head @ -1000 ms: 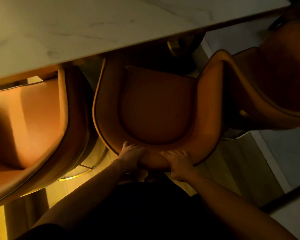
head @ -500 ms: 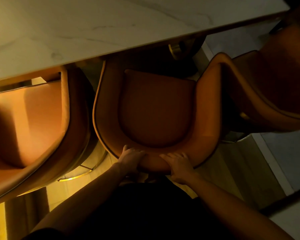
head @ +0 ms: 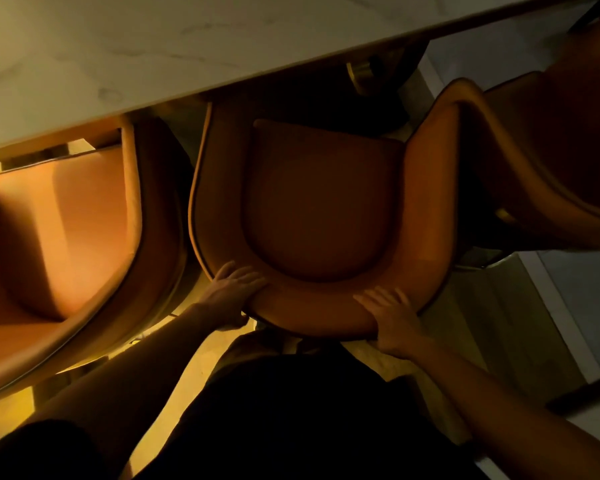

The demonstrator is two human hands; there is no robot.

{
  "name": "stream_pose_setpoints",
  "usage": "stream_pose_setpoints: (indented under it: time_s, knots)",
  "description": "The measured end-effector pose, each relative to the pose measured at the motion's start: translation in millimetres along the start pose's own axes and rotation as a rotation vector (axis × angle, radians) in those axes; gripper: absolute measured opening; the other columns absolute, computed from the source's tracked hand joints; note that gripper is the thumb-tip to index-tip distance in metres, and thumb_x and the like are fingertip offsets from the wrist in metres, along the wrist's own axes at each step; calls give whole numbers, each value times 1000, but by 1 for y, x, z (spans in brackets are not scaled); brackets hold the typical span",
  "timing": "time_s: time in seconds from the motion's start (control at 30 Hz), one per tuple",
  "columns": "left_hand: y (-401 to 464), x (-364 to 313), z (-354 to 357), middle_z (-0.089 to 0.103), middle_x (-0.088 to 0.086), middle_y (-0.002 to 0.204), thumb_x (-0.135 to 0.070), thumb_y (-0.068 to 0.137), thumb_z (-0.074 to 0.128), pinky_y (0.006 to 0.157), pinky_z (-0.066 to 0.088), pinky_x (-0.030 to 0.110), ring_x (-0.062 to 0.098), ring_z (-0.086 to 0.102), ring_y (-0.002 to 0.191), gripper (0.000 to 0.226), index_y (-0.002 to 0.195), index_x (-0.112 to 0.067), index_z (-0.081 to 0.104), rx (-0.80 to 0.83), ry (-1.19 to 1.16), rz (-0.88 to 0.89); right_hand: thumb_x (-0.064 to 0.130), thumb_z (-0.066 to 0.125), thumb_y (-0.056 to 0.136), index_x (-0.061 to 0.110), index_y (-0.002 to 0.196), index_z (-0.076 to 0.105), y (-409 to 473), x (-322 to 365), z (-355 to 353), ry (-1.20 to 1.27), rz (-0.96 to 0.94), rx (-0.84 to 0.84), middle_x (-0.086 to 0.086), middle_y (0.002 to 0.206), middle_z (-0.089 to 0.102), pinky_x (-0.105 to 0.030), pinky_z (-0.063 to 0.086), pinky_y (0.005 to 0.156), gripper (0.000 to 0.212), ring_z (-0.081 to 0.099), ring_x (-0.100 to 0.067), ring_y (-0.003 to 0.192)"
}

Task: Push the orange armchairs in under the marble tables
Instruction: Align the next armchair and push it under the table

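Hands gripped the middle armchair (head: 312,209) by its curved back, left hand (head: 231,294) and right hand (head: 394,318) apart, front tucked under the marble table (head: 153,53).

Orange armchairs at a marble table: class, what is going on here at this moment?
A person stands behind the middle armchair with both hands on the top of its curved backrest. The left hand grips near the left corner and the right hand lies over the rim further right. The chair's front edge sits just under the marble table. Orange armchairs stand close on either side, the left armchair and the right armchair.
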State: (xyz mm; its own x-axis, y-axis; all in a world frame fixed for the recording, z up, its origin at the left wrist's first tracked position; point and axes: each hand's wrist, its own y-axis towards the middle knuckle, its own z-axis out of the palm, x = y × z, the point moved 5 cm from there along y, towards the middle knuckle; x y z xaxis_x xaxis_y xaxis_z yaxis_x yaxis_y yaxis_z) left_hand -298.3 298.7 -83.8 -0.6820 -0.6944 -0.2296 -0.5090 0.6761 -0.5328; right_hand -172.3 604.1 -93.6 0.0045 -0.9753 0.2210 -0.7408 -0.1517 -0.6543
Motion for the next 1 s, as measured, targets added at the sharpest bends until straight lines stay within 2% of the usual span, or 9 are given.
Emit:
stream_pose_setpoints:
  time_s: [0.07, 0.13, 0.2, 0.43, 0.7, 1.0]
  knots:
    - [3, 13, -1, 24, -2, 160, -43, 72, 74, 117, -2, 60, 25, 10, 149, 96, 152, -36, 20, 30, 44, -39, 42, 70, 83, 37, 155, 7, -5, -14, 0, -27, 62, 5, -1, 164, 16, -59, -5, 119, 95, 5, -25, 152]
    - [8, 21, -2, 21, 0, 160, -44, 71, 76, 111, -7, 68, 33, 3, 149, 99, 151, -39, 18, 72, 64, -99, 13, 64, 84, 40, 154, 5, -8, -23, -1, -33, 137, -2, -5, 164, 13, -66, -7, 116, 95, -1, -31, 152]
    - [12, 21, -3, 22, 1, 157, -40, 70, 77, 106, -8, 74, 38, 3, 148, 98, 149, -42, 19, 101, 74, -136, 3, 58, 83, 42, 153, 5, -8, -24, -4, -30, 176, 11, -8, 164, 12, -69, -9, 113, 97, -3, -35, 151]
    - [15, 19, -1, 40, -3, 146, -35, 69, 77, 106, 2, 78, 32, 18, 143, 90, 145, -40, 29, 92, 74, -156, 2, 57, 84, 43, 152, 13, -5, -22, -7, -58, 202, 26, -5, 162, 20, -71, -5, 113, 91, 4, -34, 151]
    - [14, -1, -1, 37, -4, 150, -35, 75, 73, 106, 1, 77, 33, 16, 145, 84, 146, -39, 29, 134, 34, -192, 2, 51, 88, 44, 152, 16, -8, -41, -15, -119, 156, 33, -6, 161, 24, -71, 0, 114, 85, 9, -33, 151]
    - [19, -21, 18, 45, -3, 144, -38, 77, 72, 106, 4, 79, 31, 24, 140, 73, 141, -38, 38, 126, -53, -216, -3, 51, 90, 44, 153, 16, -4, -63, -30, -177, 129, 85, -6, 163, 21, -71, 2, 114, 85, 7, -32, 151]
